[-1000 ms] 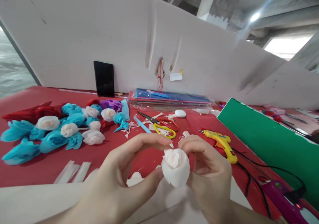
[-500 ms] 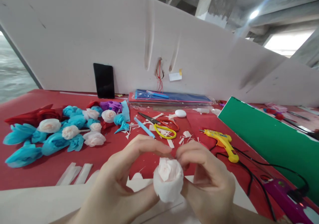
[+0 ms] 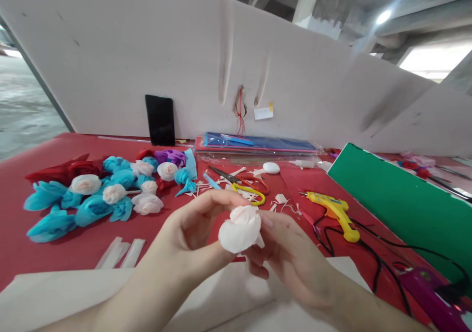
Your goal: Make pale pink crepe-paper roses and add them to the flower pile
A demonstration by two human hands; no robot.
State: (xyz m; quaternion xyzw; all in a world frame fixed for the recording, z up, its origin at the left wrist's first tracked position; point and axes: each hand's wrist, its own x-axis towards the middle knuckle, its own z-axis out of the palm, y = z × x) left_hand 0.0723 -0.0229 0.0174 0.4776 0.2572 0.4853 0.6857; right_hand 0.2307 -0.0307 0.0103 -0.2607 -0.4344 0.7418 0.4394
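Observation:
A white crepe paper flower (image 3: 239, 233) with a rolled, pale pink centre is held up between my two hands, above a white sheet (image 3: 236, 302) at the table's near edge. My left hand (image 3: 195, 238) is closed on its left side, thumb below and fingers curled over the far side. From the right, my right hand (image 3: 287, 248) grips the flower's edge, its index finger and thumb close to the petals and the other fingers curled underneath. The flower's underside and parts of the fingertips are hidden.
Blue, white, red and purple paper flowers (image 3: 92, 209) lie at left, near pale paper strips (image 3: 121, 253). Yellow-handled scissors (image 3: 247, 189) and paper scraps lie beyond my hands. A yellow glue gun (image 3: 335, 211), its cord and a green board (image 3: 398, 204) are at right. A black phone (image 3: 160, 120) leans at the back.
The flower has risen slightly and tilted, showing more of its outer petal. My right hand has turned, its fingers now lower around the flower. The view has shifted a little.

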